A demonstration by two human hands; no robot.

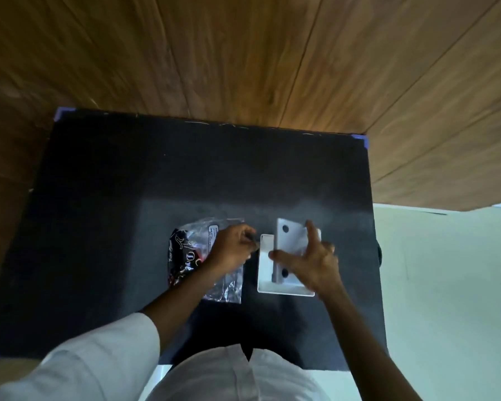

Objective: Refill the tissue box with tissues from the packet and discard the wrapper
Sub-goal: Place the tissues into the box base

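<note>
A crumpled plastic wrapper, clear with black and red print, lies on the black table left of centre. My left hand rests over its right side, fingers curled onto the wrapper's edge. Just to the right stands the white tissue box. Its grey lid, which has two round holes, sits tilted across the box. My right hand holds this lid, thumb on its left side and fingers spread over its right. What is inside the box is hidden.
The table's far half and left side are bare black surface. A wooden panelled wall rises behind the table. Pale floor shows to the right. My white shirt fills the bottom of the view.
</note>
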